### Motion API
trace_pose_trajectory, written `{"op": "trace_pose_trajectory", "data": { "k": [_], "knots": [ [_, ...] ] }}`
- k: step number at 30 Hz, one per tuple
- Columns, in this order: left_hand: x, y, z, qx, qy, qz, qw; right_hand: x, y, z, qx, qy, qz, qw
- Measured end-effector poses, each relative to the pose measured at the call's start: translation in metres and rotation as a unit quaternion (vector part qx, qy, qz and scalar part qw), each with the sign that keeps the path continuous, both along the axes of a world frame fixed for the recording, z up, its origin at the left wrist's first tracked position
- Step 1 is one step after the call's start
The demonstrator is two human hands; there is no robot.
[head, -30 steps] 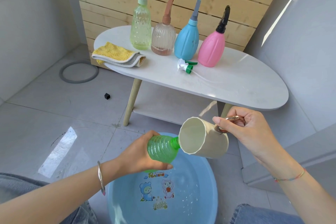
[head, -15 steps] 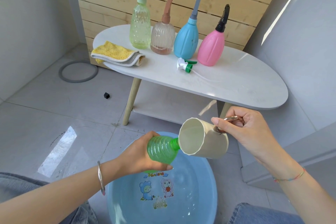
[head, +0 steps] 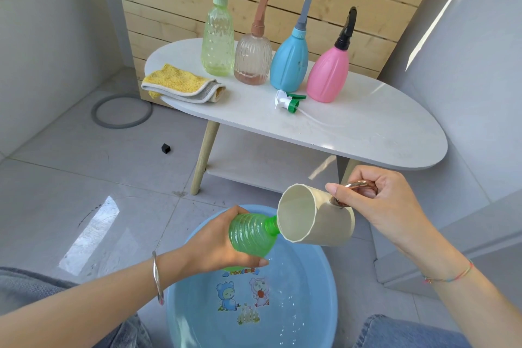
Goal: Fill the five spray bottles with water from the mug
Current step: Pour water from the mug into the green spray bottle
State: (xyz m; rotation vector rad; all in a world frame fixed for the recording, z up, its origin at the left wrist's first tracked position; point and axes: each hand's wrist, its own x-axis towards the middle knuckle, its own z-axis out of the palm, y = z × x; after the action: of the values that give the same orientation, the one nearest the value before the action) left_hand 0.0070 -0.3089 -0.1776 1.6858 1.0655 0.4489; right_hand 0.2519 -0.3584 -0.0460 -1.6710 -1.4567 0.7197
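My left hand (head: 217,246) grips a ribbed green bottle (head: 251,233), tilted with its open neck toward the right. My right hand (head: 378,206) holds a cream mug (head: 313,215) by its metal handle, tipped on its side with the rim against the bottle's neck. Both hang over a blue basin (head: 322,299) of water. On the white table (head: 367,127) stand a pale green bottle (head: 217,45), a clear ribbed bottle (head: 252,62), a blue bottle (head: 288,65) and a pink bottle (head: 327,73), all capped. A white and green spray head (head: 288,100) lies in front of them.
A folded yellow cloth (head: 180,83) lies at the table's left end. A grey ring (head: 121,111) and a small black cube (head: 165,148) are on the tiled floor. A wooden slat wall stands behind the table, and a lower shelf sits under it.
The mug and green bottle have stayed almost in place. Ripples and drops show on the basin water on the right.
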Motion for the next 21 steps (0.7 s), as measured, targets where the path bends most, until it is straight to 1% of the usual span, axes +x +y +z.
{"op": "trace_pose_trajectory", "data": {
  "k": [7, 16, 21],
  "knots": [
    [0.0004, -0.002, 0.0041, -0.014, -0.003, -0.003, 1.0, -0.002, -0.0008, 0.0025, -0.002, 0.004, -0.001, 1.0],
    [0.0018, -0.0034, 0.0076, -0.035, -0.018, -0.006, 0.999, -0.0053, -0.0021, 0.0062, 0.002, -0.02, 0.011, 1.0],
    [0.0008, -0.0042, 0.0061, -0.032, -0.018, -0.006, 0.999, -0.0064, -0.0018, 0.0053, 0.013, -0.035, 0.013, 0.999]
  ]
}}
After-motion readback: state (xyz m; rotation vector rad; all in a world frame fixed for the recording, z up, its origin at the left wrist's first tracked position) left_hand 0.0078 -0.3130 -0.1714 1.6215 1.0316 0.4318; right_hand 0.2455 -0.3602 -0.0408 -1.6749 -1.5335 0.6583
